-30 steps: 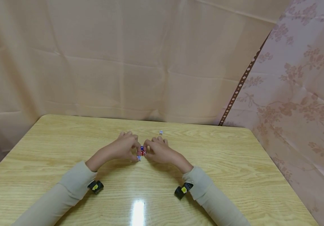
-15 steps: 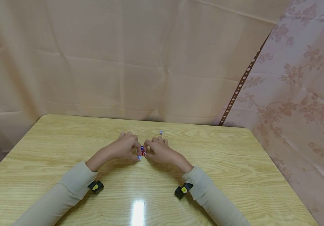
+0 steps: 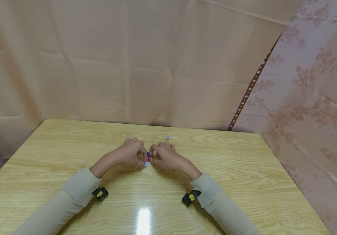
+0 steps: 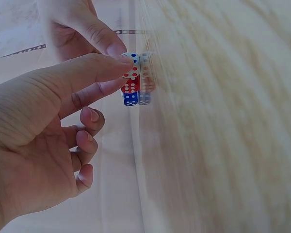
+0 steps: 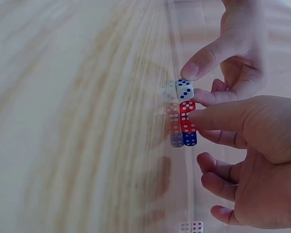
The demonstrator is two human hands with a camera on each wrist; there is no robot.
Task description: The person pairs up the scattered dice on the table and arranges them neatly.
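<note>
Three small dice lie in a touching row (image 3: 148, 158) on the wooden table (image 3: 244, 169): a white die (image 5: 184, 90), a red die (image 5: 186, 116) and a blue die (image 5: 189, 138). My left hand (image 3: 128, 154) and right hand (image 3: 165, 156) close in on the row from either side with curled fingers. The left hand's fingertips (image 4: 119, 62) pinch the white die (image 4: 131, 63) and reach the red die (image 4: 130, 85). The right thumb (image 5: 206, 118) presses the red die's side. The blue die (image 4: 130, 98) sits at the far end.
A lone white die (image 3: 167, 137) lies just beyond the right hand, and it shows at the bottom edge as a white die with red pips (image 5: 197, 226). Beige cloth (image 3: 127, 65) hangs behind the table and flowered cloth (image 3: 312, 98) on the right.
</note>
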